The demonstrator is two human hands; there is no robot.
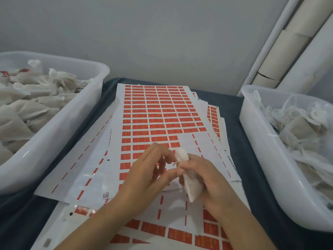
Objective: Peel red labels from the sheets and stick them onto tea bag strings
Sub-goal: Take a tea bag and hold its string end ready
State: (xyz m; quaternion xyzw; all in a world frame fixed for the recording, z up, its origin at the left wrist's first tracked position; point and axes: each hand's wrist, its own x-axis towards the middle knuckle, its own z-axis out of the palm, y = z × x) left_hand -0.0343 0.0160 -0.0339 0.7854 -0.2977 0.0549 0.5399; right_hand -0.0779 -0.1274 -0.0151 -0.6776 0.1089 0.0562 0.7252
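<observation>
Right hand [207,179] grips 1 tea bag [189,179] over the label sheets [155,112]; left hand [144,170] hovers beside it, fingers loosely curled, holding nothing.

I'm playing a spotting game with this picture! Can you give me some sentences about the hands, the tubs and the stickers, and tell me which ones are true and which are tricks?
1. The right hand holds a tea bag. True.
2. The left hand is pressed flat on the label sheet. False: it is raised, its fingers curled beside the tea bag's top.
3. White tubs stand on both sides of the sheets. True: the left tub and the right tub both hold tea bags.
4. The labels on the sheets are blue. False: they are red.
5. Every label is still on the top sheet. False: its lower right part is bare.
</observation>
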